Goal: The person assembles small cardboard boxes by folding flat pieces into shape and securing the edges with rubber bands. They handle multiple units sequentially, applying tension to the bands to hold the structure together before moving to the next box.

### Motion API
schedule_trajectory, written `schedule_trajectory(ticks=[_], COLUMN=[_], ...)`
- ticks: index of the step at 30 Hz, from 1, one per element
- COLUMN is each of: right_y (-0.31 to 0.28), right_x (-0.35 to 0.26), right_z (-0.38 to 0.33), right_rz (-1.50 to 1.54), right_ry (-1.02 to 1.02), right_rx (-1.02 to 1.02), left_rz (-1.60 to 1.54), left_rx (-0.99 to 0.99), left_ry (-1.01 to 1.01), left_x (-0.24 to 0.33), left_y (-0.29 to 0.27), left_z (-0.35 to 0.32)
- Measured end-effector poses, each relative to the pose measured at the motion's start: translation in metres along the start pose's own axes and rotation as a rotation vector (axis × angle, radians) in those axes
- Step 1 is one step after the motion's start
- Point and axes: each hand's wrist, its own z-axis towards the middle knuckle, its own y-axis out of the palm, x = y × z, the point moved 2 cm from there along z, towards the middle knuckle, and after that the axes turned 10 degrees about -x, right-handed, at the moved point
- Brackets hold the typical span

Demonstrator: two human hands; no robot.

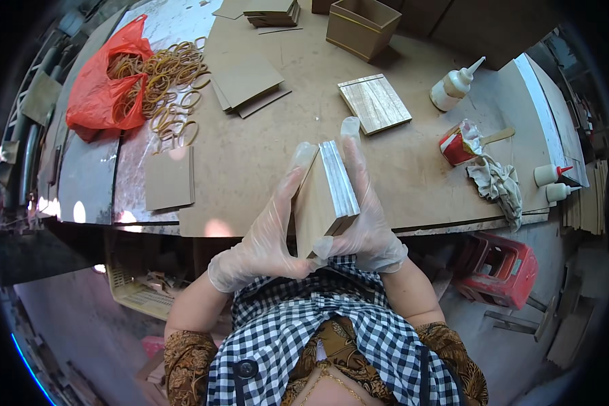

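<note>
Both my hands wear thin clear plastic gloves. Between them, above the near edge of the table, I hold a stack of thin square wooden boards [318, 203] on edge, with its pale striped edges facing up. My left hand [264, 233] presses its palm and fingers along the left side, thumb at the near end. From the right, my right hand [369, 223] clasps the other side, its thumb also at the near corner. Beyond my right fingertips, another pale wood-grained block of boards [375, 103] lies flat on the brown table [250, 162].
On the left, rubber bands [176, 74] spill from a red plastic bag [108, 95]. Brown panels [250, 81] and an open box [363, 28] lie farther back. Rightward are a glue bottle [453, 88], red tub [457, 145], rag [497, 183] and, below, a red stool [504, 271].
</note>
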Motion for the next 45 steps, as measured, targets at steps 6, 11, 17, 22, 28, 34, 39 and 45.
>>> schedule_trajectory(ticks=[6, 11, 17, 22, 28, 34, 39, 45], right_y=[-0.003, -0.003, -0.004, -0.014, -0.042, -0.056, -0.045, -0.020], right_x=[-0.003, -0.005, 0.000, 0.010, 0.001, -0.008, -0.003, 0.012], right_z=[-0.001, -0.001, 0.004, 0.011, 0.002, -0.019, -0.022, 0.001], right_rz=[0.168, 0.210, 0.238, 0.258, 0.123, 0.070, 0.046, -0.166], right_ry=[0.014, 0.012, -0.076, -0.203, -0.370, -0.425, -0.363, -0.226], right_rx=[0.068, 0.086, 0.089, 0.102, 0.350, 0.548, 0.492, 0.064], left_rz=[-0.101, -0.091, -0.085, -0.009, 0.600, 0.795, 0.598, 0.046], left_rx=[-0.036, -0.038, 0.053, 0.051, 0.136, 0.053, 0.137, 0.115], left_ry=[0.033, 0.046, 0.101, 0.162, 0.230, 0.049, 0.270, 0.121], left_x=[0.002, 0.001, -0.001, 0.004, -0.002, -0.008, -0.010, 0.021], left_y=[-0.005, -0.002, 0.010, 0.000, -0.071, -0.098, -0.098, -0.033], left_z=[0.003, 0.002, 0.011, 0.024, 0.060, 0.099, 0.089, 0.041])
